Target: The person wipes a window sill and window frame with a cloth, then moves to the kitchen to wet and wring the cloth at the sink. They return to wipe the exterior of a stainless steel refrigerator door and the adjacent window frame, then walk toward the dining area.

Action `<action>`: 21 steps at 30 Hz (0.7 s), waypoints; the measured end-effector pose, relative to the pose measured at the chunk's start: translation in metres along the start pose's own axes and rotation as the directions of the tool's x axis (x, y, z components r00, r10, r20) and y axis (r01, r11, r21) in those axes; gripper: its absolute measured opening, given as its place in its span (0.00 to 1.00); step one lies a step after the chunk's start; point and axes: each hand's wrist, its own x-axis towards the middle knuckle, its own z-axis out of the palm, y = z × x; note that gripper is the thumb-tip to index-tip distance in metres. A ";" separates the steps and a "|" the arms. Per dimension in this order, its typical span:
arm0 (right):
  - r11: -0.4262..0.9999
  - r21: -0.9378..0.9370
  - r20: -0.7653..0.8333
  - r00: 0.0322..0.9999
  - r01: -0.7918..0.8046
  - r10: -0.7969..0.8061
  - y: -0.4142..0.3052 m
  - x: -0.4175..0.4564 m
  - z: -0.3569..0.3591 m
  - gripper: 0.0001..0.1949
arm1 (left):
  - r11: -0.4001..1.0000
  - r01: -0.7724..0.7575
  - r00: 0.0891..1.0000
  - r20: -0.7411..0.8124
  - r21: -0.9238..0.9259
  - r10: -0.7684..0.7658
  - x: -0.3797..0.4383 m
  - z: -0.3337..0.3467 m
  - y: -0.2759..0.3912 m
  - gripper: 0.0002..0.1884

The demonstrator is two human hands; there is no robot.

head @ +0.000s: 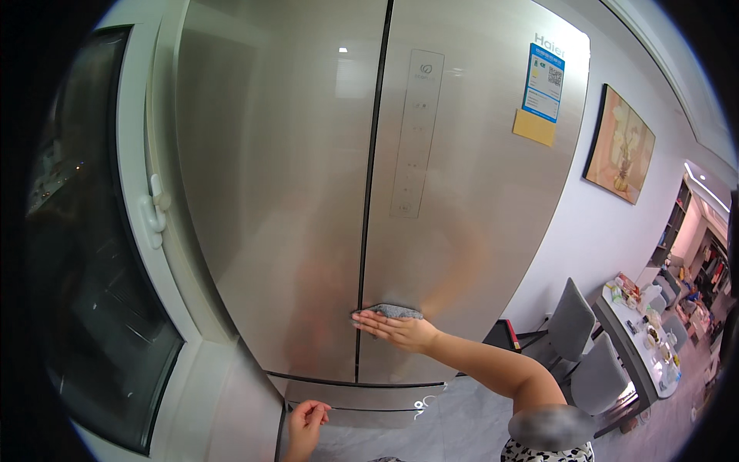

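A Haier refrigerator (277, 190) with brushed, metallic-looking doors fills the middle of the view. My right hand (398, 330) presses a grey cloth (397, 310) flat against the lower part of the upper doors, its fingertips across the dark gap (369, 190) between them. Much of the cloth is hidden under the palm. Lower and to the left, my left hand (309, 420) hangs in front of the drawer fronts (358, 395), fingers loosely curled, thumb against the forefinger. Nothing shows in it.
A window (98, 242) with a white handle (155, 211) stands close on the left. The right door carries a control panel (417, 133) and a printed label (544, 84). Grey chairs (568, 315) and a cluttered dining table (641, 341) stand at right, below a framed picture (620, 144).
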 end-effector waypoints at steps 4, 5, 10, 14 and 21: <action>0.955 0.175 -0.068 0.964 -0.241 0.256 0.056 0.048 -0.025 0.32 | 1.000 0.029 0.999 0.043 0.005 -0.029 0.009 -0.013 -0.003 0.09; 0.908 0.228 -0.068 0.924 -0.353 0.376 0.070 0.067 -0.036 0.31 | 1.000 0.014 0.999 0.051 -0.006 -0.013 0.013 -0.015 -0.001 0.09; 0.898 -0.279 -0.072 0.940 -0.341 0.334 -0.021 0.024 0.009 0.29 | 0.995 -0.053 0.989 0.130 -0.084 0.063 0.035 0.006 0.015 0.09; 0.980 -0.198 -0.002 1.000 -0.006 0.005 -0.011 0.000 0.019 0.29 | 0.993 -0.086 0.996 0.014 -0.080 0.087 0.030 -0.008 0.008 0.09; 0.908 -0.080 -0.096 0.910 -0.411 0.403 0.006 0.066 0.000 0.24 | 0.985 -0.081 0.992 -0.106 -0.153 0.065 0.033 -0.015 -0.004 0.06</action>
